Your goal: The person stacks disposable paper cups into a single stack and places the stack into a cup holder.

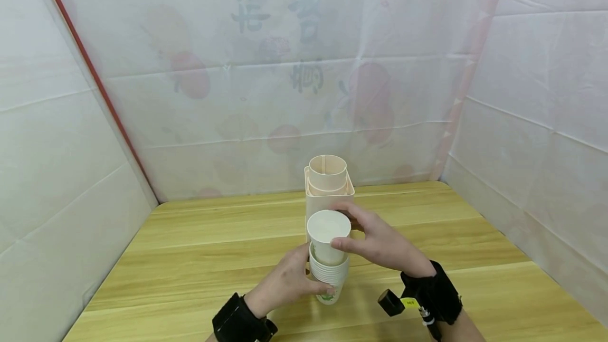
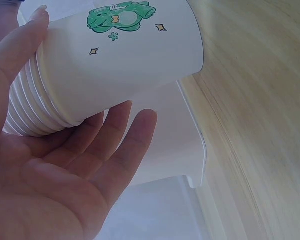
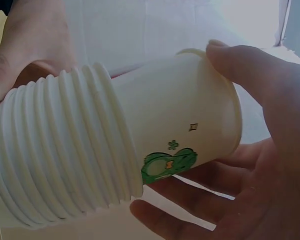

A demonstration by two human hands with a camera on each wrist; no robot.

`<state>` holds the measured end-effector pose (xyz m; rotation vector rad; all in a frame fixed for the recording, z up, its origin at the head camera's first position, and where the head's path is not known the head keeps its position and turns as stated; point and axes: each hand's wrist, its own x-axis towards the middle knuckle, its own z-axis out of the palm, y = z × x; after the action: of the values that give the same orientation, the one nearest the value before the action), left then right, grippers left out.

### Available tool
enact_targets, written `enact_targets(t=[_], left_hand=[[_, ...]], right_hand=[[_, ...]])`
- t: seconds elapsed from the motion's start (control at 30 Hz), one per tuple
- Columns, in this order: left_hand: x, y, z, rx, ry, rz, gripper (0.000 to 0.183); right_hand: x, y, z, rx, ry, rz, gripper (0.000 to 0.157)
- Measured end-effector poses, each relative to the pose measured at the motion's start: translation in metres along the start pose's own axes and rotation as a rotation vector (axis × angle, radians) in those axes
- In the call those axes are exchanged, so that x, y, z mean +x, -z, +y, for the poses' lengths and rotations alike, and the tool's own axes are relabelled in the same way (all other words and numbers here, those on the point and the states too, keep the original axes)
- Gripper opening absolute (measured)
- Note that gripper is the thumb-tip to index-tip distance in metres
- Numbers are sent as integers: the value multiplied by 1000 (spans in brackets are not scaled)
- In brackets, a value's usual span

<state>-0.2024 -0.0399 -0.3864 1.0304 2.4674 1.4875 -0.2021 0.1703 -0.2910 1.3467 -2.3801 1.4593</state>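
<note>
A stack of white paper cups (image 1: 329, 274) stands upright, tilted slightly, in my left hand (image 1: 285, 278), whose fingers and thumb wrap round it below the rims. The left wrist view shows a green cartoon animal printed on the lowest cup (image 2: 125, 60). My right hand (image 1: 382, 239) holds a single paper cup (image 1: 324, 251) near its rim, thumb in front and fingers behind. In the right wrist view this upper cup (image 3: 180, 100) juts out of the stack, its lower part inside the top rim. Whether the stack's base touches the table is unclear.
Just behind the cups stands a pale beige holder (image 1: 317, 205) with a round tube (image 1: 328, 176) rising from it. Everything is on a wood-grain table (image 1: 214, 257). White sheeting (image 1: 228, 110) walls the back and both sides.
</note>
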Motion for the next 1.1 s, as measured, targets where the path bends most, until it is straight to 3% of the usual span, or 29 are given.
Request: enact_targets(t=[0.3,0.73,0.9,1.1], left_hand=[[-2,0,0,5,11,23,74],[-3,1,0,10,3,22,71],[-1,0,1,15,18,18,71],[1,-1,1,25,0,20,73]], right_hand=[[-4,-1,30,-103,-42,-91,49],[-11,-1,32,-83,-196,-256,54],[-12,0,36,-44,-209,-301,55],[-16,2,45,-86,-242,-354,60]])
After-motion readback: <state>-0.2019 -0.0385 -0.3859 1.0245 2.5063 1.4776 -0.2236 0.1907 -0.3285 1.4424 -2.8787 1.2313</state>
